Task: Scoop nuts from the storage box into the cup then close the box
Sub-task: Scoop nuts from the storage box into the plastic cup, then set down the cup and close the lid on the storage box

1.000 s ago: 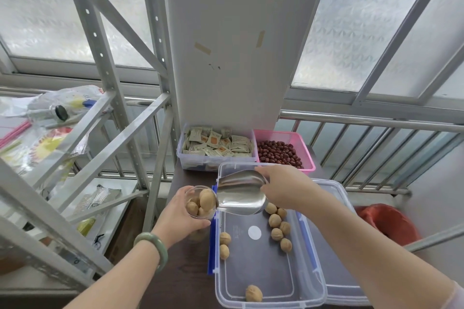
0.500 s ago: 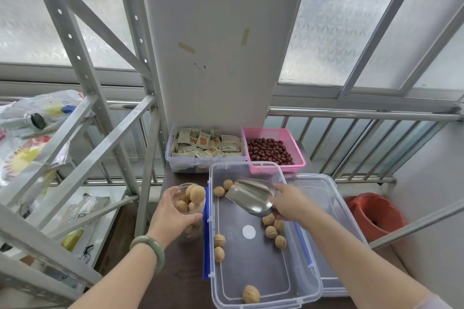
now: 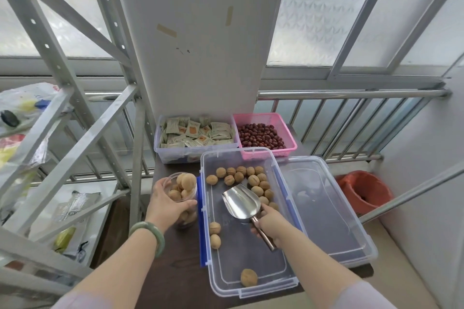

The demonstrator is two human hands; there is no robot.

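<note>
Steel scoop (image 3: 241, 204), seemingly empty, gripped by right hand (image 3: 270, 222); left hand (image 3: 167, 204) clasps cup (image 3: 181, 189).

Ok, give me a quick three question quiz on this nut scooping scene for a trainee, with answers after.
1. True or false: the scoop holds nuts.
2. Which hand holds the cup? A) left B) right
3. Fill in: the lid lies to the ____ of the storage box.

Key:
1. False; its bowl is empty, handle in the right hand.
2. A; the left hand grips it.
3. Right.
</note>
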